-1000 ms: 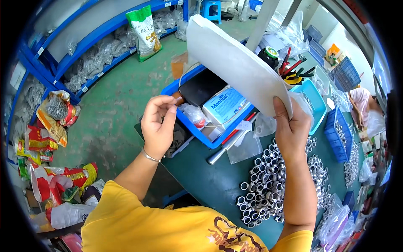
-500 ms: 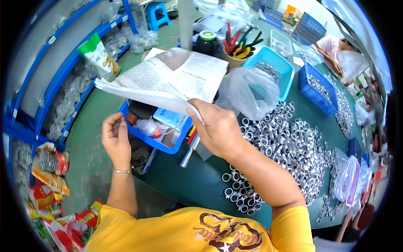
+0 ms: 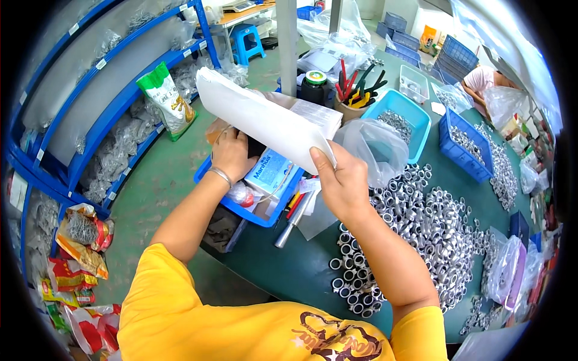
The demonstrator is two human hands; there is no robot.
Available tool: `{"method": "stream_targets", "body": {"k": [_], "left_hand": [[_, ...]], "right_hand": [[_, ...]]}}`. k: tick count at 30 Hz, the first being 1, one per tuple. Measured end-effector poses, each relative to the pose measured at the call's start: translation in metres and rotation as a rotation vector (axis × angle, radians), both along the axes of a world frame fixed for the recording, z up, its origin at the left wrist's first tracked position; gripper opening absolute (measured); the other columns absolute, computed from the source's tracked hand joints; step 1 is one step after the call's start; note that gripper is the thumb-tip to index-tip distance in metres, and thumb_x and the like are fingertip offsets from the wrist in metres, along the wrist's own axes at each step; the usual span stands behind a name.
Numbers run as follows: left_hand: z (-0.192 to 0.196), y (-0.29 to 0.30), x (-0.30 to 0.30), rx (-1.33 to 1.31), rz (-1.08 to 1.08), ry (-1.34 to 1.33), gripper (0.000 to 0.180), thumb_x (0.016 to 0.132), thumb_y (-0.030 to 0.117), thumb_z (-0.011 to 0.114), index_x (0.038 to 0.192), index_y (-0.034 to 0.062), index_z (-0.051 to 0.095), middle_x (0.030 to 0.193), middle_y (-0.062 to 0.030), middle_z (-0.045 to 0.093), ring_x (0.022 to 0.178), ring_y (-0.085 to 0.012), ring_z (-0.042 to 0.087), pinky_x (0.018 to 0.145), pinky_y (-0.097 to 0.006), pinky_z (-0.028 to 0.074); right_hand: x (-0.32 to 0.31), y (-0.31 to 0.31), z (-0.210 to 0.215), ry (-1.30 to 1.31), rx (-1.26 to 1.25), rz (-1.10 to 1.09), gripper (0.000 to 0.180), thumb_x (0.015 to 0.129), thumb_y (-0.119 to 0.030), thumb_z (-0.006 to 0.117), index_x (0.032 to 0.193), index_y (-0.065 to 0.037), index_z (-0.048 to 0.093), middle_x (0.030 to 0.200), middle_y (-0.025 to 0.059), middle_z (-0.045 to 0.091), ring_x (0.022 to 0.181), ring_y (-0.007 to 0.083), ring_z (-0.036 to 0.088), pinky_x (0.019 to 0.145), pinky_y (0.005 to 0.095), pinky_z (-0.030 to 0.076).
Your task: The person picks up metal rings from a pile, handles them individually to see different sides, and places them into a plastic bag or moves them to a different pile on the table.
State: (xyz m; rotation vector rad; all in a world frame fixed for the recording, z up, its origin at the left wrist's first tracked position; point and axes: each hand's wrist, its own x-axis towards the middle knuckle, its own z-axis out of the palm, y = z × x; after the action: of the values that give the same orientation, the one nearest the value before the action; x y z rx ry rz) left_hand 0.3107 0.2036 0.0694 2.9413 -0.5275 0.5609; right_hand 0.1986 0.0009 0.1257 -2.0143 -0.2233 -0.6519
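White paper sheets (image 3: 259, 117), one flat stack whose leaves I cannot count, sit pinched at their lower right corner between the thumb and fingers of my right hand (image 3: 343, 183), clamped tight on the edge. The stack is held up in the air above the table, its long axis running from that corner up and away to my left, its far end pointing toward the blue metal shelving (image 3: 114, 108). My left hand (image 3: 232, 155) is under the raised sheets, fingers curled and partly hidden by the paper, so I cannot tell whether they grip anything; it rests at the far edge of one blue plastic tray (image 3: 241, 207). One silver bangle (image 3: 221, 175) circles that wrist. In the tray lies one blue-and-white cardboard box (image 3: 271, 174), and just beside it a silver metal rod (image 3: 292, 219) slants across the tray's rim. Right of my right hand is one crumpled clear plastic bag (image 3: 376, 147), and beyond it one light-blue plastic bin (image 3: 400, 117) with small metal parts inside. A wide heap of short silver metal rings (image 3: 421, 222), too many to count, covers the dark green table (image 3: 301, 271) to my right. One round cup of red and yellow hand tools (image 3: 355, 90) stands behind the paper. Farther right sits one dark blue slotted crate (image 3: 466, 141).
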Motion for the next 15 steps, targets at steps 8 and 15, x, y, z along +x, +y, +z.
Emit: {"method": "stream_targets", "body": {"k": [8, 15], "left_hand": [[0.008, -0.001, -0.005, 0.161, 0.002, 0.0, 0.061, 0.06, 0.028, 0.075, 0.109, -0.0029, 0.055, 0.113, -0.0185, 0.05, 0.106, -0.0342, 0.049, 0.087, -0.043, 0.043], [-0.004, 0.004, 0.001, 0.049, -0.004, -0.002, 0.074, 0.06, 0.025, 0.074, 0.12, -0.008, 0.046, 0.112, -0.0213, 0.051, 0.105, -0.0349, 0.05, 0.09, -0.042, 0.042]], "right_hand": [[-0.002, -0.005, 0.002, 0.005, 0.068, 0.028, 0.021, 0.088, -0.015, 0.055, 0.1, 0.002, 0.058, 0.075, 0.0234, 0.059, 0.067, 0.0369, 0.06, 0.061, 0.0357, 0.047], [0.0, -0.004, 0.003, -0.022, 0.078, 0.02, 0.021, 0.088, -0.014, 0.055, 0.1, 0.003, 0.059, 0.074, 0.0238, 0.059, 0.065, 0.0354, 0.06, 0.06, 0.0341, 0.047]]}}
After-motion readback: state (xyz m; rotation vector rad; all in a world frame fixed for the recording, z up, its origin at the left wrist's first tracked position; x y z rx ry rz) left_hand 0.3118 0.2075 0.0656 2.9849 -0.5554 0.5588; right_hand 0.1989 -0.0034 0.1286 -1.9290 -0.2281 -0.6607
